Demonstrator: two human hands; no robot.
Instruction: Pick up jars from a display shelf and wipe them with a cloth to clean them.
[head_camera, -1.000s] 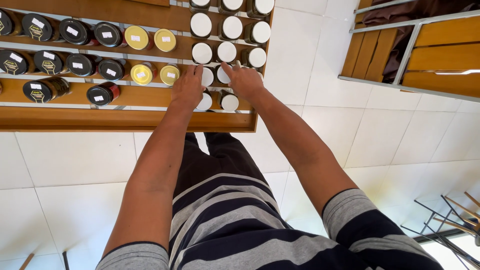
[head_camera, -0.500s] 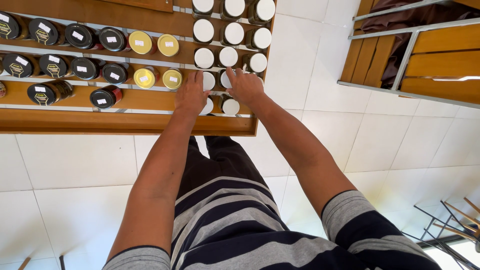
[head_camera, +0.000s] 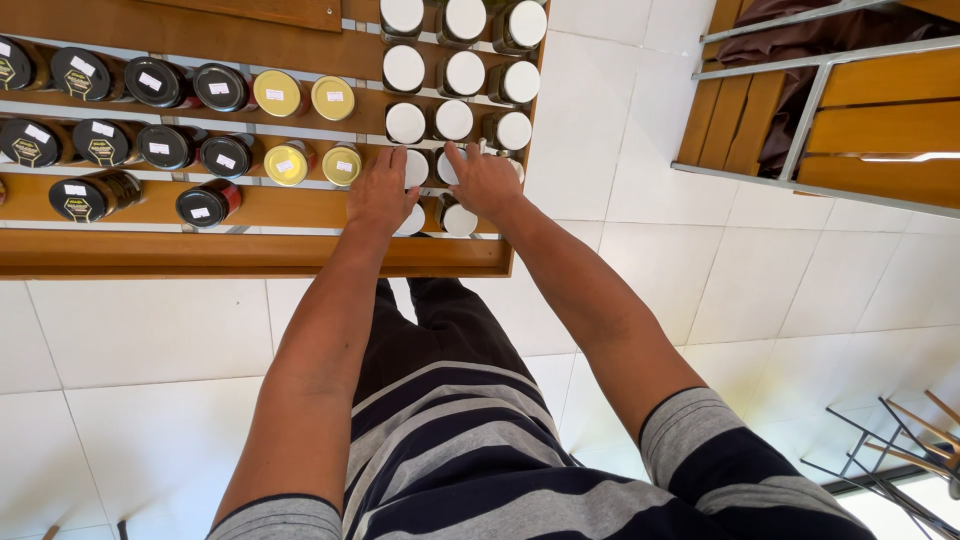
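White-lidded jars (head_camera: 431, 172) under both hands' fingers (head_camera: 398, 160)

One head cam only, looks steeply down past striped shirt (head_camera: 480, 470) to wooden shelf (head_camera: 250, 252) and white tile floor (head_camera: 150, 350); arm's-length close.

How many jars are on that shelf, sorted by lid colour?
Jars with black lids: 10
Jars with gold lids: 4
Jars with white lids: 13 showing; the left hand and right hand may hide more
Total: 27 showing
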